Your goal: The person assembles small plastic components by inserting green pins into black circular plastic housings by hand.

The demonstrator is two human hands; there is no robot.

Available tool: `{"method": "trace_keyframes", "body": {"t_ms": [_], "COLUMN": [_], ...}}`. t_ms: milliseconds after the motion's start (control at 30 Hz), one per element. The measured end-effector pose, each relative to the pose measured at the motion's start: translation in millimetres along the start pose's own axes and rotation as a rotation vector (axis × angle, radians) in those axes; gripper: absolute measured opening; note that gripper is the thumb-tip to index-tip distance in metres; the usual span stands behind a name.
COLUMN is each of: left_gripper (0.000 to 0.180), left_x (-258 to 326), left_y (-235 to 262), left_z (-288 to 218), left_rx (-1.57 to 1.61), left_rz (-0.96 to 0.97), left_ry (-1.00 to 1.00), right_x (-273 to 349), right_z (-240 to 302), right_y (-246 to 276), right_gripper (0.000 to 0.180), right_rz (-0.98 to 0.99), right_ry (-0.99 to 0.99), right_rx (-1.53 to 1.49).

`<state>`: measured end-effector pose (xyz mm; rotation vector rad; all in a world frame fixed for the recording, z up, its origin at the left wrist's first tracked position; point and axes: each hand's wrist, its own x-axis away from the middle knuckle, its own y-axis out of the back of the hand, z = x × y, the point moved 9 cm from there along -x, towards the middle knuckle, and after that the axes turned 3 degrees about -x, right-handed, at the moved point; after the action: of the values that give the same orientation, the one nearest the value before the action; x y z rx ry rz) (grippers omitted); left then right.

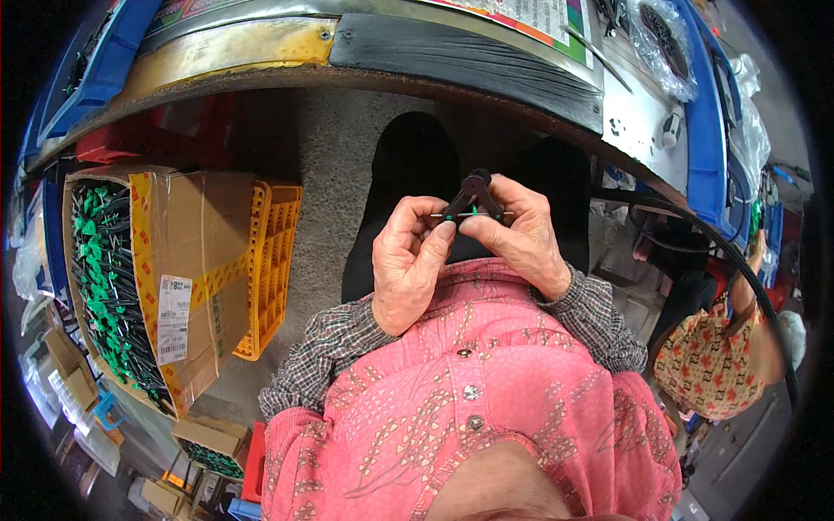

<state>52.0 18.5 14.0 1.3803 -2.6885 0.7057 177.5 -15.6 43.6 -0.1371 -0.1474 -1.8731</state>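
Observation:
Over my lap, both hands hold a small black drawing compass (476, 186), its round hinge upward and its two legs spread. A thin metal rod crosses between the legs, with small green parts on it. My left hand (407, 262) is closed, thumb and fingers pinching the left leg and that end of the rod. The thumb of my right hand (526, 236) presses near the green part in the middle, while its fingers curl behind the right leg. Both hands partly hide the lower ends of the legs.
On the left a cardboard box (204, 252) full of black and green pieces stands beside an orange plastic crate (271, 269). The workbench edge (469, 65) runs ahead, with blue bins (708, 148) at right. A black cable (738, 260) hangs near another person (712, 365).

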Motion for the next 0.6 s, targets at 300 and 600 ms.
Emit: {"method": "trace_keyframes", "body": {"t_ms": [300, 600], "left_gripper": [0.015, 0.016], "left_x": [2, 3], "left_y": [-4, -8], "left_z": [-2, -2], "left_rx": [0.01, -0.004], "left_rz": [-0.001, -0.008], "left_ry": [-0.001, -0.006], "right_x": [3, 5], "right_z": [-16, -9], "right_y": [7, 11], "right_gripper": [0.019, 0.02], "right_rz": [0.026, 0.019], "right_ry": [-0.18, -0.112], "right_rx": [0.0, 0.035]}}
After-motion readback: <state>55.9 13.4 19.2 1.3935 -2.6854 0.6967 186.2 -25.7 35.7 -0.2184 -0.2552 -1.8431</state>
